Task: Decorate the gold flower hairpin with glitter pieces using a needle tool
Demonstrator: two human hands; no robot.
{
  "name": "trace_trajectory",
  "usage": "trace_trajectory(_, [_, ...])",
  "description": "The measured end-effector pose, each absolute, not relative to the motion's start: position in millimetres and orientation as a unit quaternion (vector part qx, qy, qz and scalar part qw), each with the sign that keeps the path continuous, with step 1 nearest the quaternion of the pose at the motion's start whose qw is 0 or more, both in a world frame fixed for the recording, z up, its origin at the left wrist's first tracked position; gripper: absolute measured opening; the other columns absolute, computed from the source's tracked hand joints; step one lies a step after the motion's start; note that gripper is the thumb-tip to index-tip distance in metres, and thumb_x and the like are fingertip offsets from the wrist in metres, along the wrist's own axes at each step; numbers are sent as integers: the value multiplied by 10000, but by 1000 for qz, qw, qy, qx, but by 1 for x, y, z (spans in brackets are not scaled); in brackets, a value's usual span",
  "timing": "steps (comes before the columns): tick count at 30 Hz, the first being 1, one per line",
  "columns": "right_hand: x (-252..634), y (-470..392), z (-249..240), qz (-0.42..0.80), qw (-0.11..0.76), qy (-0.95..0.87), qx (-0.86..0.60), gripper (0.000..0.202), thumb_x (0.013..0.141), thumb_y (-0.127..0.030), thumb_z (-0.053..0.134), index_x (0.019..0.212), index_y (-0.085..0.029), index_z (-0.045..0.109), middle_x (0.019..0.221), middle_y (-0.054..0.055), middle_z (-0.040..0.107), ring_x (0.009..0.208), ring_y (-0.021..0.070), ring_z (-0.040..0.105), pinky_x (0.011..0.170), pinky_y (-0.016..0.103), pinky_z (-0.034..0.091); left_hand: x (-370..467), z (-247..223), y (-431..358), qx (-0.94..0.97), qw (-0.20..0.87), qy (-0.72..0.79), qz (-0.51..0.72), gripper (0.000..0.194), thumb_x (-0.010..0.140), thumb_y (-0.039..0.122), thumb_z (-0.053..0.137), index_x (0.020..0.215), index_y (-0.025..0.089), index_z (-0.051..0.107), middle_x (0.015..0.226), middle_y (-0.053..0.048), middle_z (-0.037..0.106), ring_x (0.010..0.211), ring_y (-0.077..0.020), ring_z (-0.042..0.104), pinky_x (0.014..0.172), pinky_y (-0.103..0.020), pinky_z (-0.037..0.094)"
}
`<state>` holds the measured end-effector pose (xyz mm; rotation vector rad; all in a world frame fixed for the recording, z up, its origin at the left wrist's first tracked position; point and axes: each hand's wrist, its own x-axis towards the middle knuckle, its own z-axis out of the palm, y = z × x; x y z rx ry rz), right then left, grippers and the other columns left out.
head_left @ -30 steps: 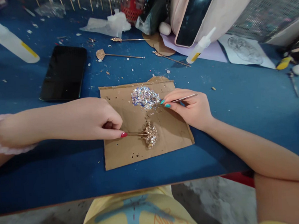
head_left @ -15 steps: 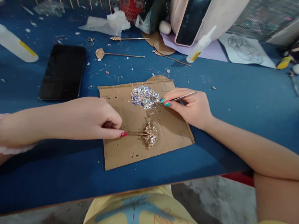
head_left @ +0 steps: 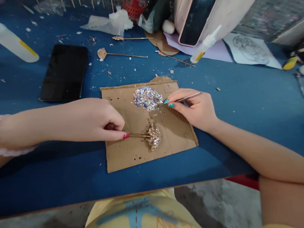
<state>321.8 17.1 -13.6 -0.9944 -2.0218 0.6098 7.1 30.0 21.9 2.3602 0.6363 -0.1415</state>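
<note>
My left hand (head_left: 105, 121) pinches the thin prongs of a gold, fan-shaped hairpin (head_left: 154, 137), whose head has shiny pieces along its edge. The hairpin head is over a cardboard sheet (head_left: 128, 156). Between the thumb and fingers of my right hand (head_left: 195, 108) are metal tweezers (head_left: 185, 98). Their tips reach the lower right edge of a pile of small glittering blue and silver pieces (head_left: 147, 98) on the cardboard. Whether the tips hold a piece is too small to tell.
On the blue table (head_left: 56, 183) lie a black phone (head_left: 64, 72) and several gold hairpins (head_left: 126, 55). A small glue bottle (head_left: 206, 46) stands behind, near a propped phone (head_left: 199, 16). A larger white bottle (head_left: 10, 39) is at the left.
</note>
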Motion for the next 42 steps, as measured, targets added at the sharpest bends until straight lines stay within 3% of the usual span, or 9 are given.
trace_trajectory(12, [322,17,-14,242,398,-800,-379,98,946,-299,722,867,-265,769,924,22,820,854,190,767,738,334,618,8,23,29,918,309,239,-62,474,997,353,555,590,178,387,511,52,399,444,-59,334,447,-255,255])
trace_trajectory(23, [323,17,-14,247,393,-814,-350,153,971,-365,693,888,-263,772,921,29,807,841,193,756,731,338,604,8,24,27,920,305,239,-60,459,990,314,553,591,175,374,512,58,386,451,-52,314,455,-254,250])
trace_trajectory(29, [323,17,-14,230,391,-819,-352,136,971,-333,697,891,-248,769,921,29,811,840,186,763,716,321,605,7,23,28,911,313,256,-82,514,1007,411,556,579,169,406,525,65,391,467,-49,323,478,-235,243])
trace_trajectory(42, [320,16,-13,227,406,-820,-333,81,950,-246,718,923,-263,793,943,21,820,858,187,773,765,333,627,7,24,28,906,315,271,-88,523,1005,418,556,577,163,399,524,65,381,470,-46,316,486,-231,244])
